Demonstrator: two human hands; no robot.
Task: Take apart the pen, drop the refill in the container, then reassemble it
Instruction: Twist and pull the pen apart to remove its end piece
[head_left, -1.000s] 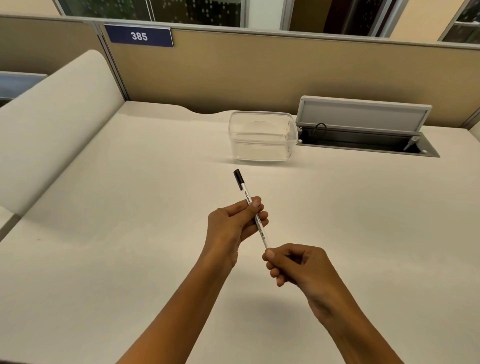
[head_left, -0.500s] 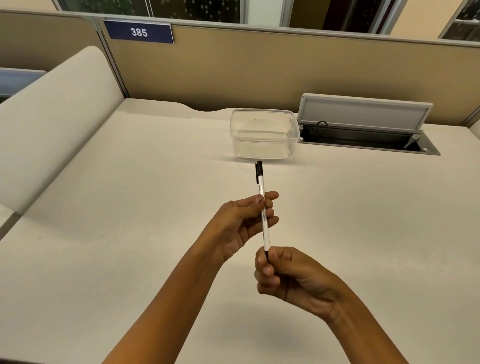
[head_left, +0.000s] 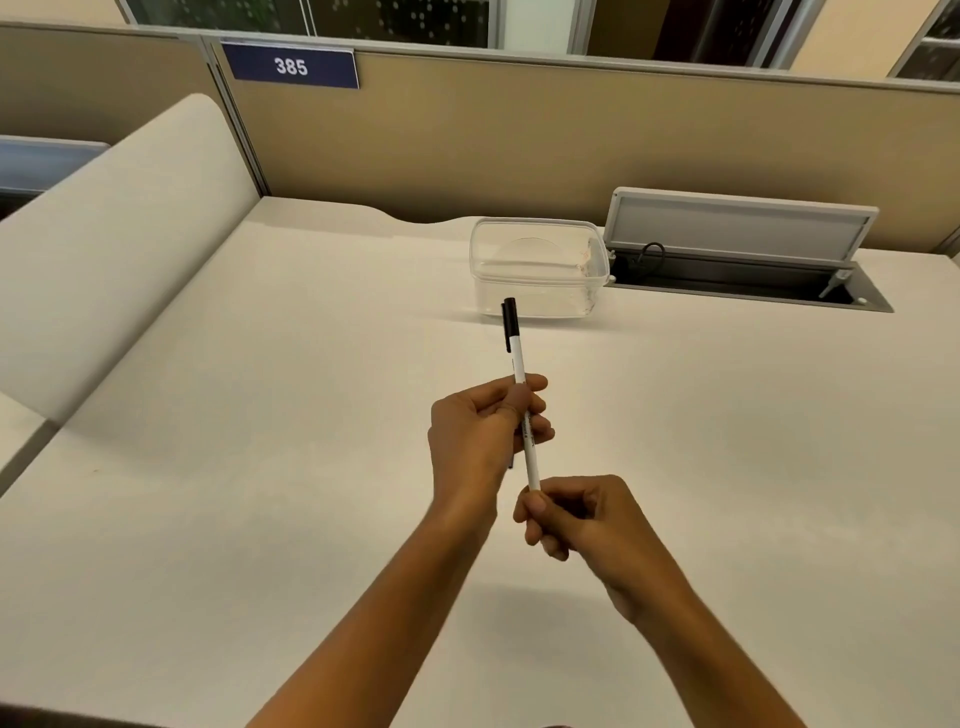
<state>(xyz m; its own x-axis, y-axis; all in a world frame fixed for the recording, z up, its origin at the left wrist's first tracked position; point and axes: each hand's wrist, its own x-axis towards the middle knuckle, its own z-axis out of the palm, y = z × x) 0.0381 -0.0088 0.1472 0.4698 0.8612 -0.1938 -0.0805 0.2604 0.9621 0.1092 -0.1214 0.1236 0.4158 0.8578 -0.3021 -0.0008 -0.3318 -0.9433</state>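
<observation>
White plastic pen (head_left: 522, 410) is pinched by both hands: the left hand (head_left: 480, 434) squeezes its middle, the right hand (head_left: 576, 514) grips its near end. It has swung upright from a slant a second ago, black cap toward the empty clear container (head_left: 540, 267). Nothing looks pulled apart yet; twisting probably comes next.

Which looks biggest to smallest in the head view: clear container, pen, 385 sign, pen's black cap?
1. Clear container
2. 385 sign, a close second to the container and farther off, so true rank is unsure
3. Pen, long but thin, mid-barrel covered by the left hand
4. Black cap
</observation>
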